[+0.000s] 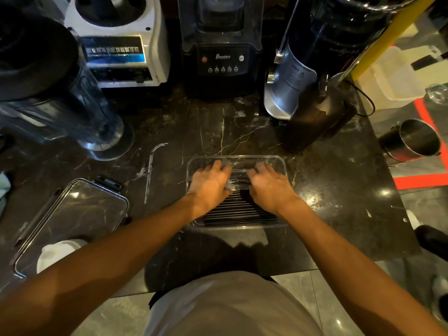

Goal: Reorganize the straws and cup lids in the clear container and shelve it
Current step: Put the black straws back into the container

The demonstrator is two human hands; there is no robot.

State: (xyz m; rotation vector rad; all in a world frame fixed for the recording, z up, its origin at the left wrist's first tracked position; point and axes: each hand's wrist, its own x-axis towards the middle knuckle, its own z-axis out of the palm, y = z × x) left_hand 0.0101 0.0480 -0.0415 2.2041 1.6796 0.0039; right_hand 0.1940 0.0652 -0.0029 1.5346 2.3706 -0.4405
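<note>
A clear rectangular container stands on the dark marble counter in front of me. Several black straws lie side by side in its near half. In the far half lies a clear plastic wrap or stack of lids, hard to tell apart. My left hand and my right hand are both inside the container, fingers curled down onto that clear plastic between them. The fingertips are partly hidden.
The container's clear lid with black clips lies at the left, over a white cup. Blenders and a grinder line the back. A steel pitcher stands right. One wrapped straw lies loose.
</note>
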